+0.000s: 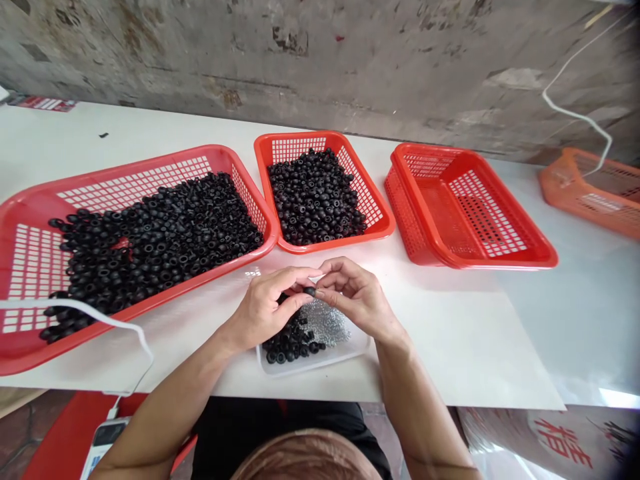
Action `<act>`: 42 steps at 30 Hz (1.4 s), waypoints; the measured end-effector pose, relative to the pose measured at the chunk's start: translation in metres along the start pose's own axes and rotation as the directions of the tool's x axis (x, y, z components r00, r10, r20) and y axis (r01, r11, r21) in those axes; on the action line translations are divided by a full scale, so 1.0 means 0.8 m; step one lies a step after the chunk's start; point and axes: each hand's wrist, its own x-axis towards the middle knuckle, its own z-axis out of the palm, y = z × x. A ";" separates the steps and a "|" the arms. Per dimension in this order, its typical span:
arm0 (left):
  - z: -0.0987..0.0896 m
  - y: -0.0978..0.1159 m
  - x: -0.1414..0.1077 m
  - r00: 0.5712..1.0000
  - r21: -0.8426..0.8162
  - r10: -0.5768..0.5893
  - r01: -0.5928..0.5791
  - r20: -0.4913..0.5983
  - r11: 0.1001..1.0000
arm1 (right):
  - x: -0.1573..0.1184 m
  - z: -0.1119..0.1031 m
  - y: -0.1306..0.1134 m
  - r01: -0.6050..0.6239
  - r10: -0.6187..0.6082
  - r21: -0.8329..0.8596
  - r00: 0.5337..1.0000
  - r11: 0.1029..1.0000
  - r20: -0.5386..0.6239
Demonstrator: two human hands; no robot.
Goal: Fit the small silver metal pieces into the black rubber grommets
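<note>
Above a shallow white tray (pixel 310 364), my left hand (pixel 270 303) and my right hand (pixel 357 297) meet at their fingertips. Between them is a small round black part (pixel 310 291), pinched by the thumbs and fingers of both hands. Fingers partly cover it, so its finer shape is hidden. Inside the tray lies a heap of similar black parts (pixel 290 343) on the left. Beside that heap are many tiny shiny clear or silvery pieces (pixel 327 323), too small to name.
A large red basket (pixel 150 293) of black parts stands at left. A smaller red basket (pixel 335 248) of black parts sits behind my hands. Stacked red baskets (pixel 500 263) stand at right, an orange basket (pixel 575 197) beyond. A white cable (pixel 100 315) crosses the table's left front edge.
</note>
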 end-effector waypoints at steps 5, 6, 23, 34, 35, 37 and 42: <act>-0.003 0.005 -0.001 0.992 0.104 0.112 -0.117 0.053 0.988 | 0.005 -0.003 0.001 -0.131 0.123 0.168 0.991 0.977 0.062; -0.003 0.005 -0.001 0.990 0.115 0.123 -0.130 0.066 0.985 | 0.006 -0.004 0.001 -0.152 0.139 0.186 0.987 0.971 0.080; -0.002 0.004 0.004 0.989 -0.032 0.135 -0.133 0.058 0.991 | 0.001 -0.002 0.000 -0.209 0.127 0.241 0.940 0.948 0.318; 0.000 -0.001 0.010 0.967 -0.441 -0.245 0.189 -0.073 0.877 | -0.010 0.003 -0.003 0.304 -0.236 -0.628 0.953 0.717 0.192; 0.000 -0.002 0.011 0.959 -0.491 -0.275 0.205 -0.073 0.847 | -0.012 0.005 -0.003 0.351 -0.185 -0.679 0.934 0.645 0.307; -0.001 -0.002 0.013 0.949 -0.557 -0.309 0.225 -0.061 0.800 | -0.014 0.009 -0.001 0.423 -0.072 -0.763 0.891 0.489 0.448; -0.002 0.001 0.011 0.953 -0.603 -0.303 0.229 -0.022 0.764 | -0.013 0.023 0.010 0.463 0.062 -0.855 0.870 0.233 0.488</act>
